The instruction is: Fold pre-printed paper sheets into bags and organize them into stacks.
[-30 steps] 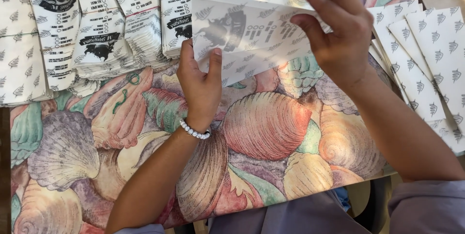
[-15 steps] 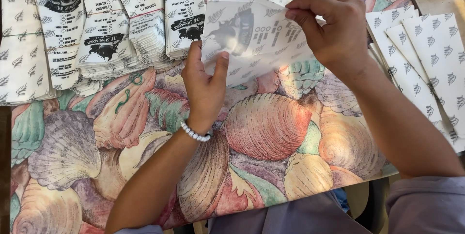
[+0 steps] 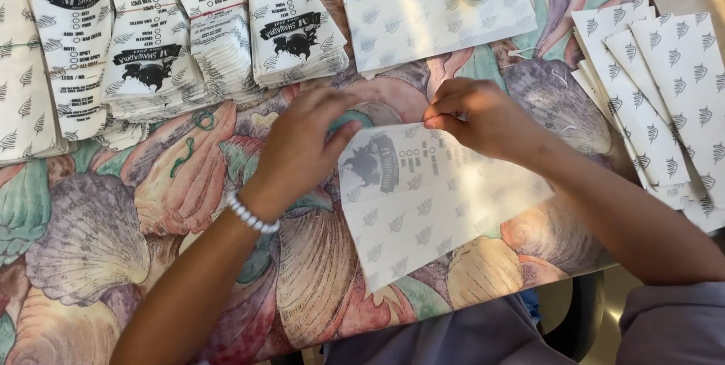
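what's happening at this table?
A person is working a printed paper sheet flat on the shell-patterned tablecloth. The left hand presses its left edge; the right hand pinches its top edge. Stacks of folded printed bags lie above left, and loose patterned sheets lie at right.

Left hand [image 3: 302,146] lies palm-down, fingers spread and slightly blurred, a white bead bracelet [image 3: 251,216] at its wrist. Right hand [image 3: 483,120] is curled, fingertips pinched together, forearm running off toward the lower right.
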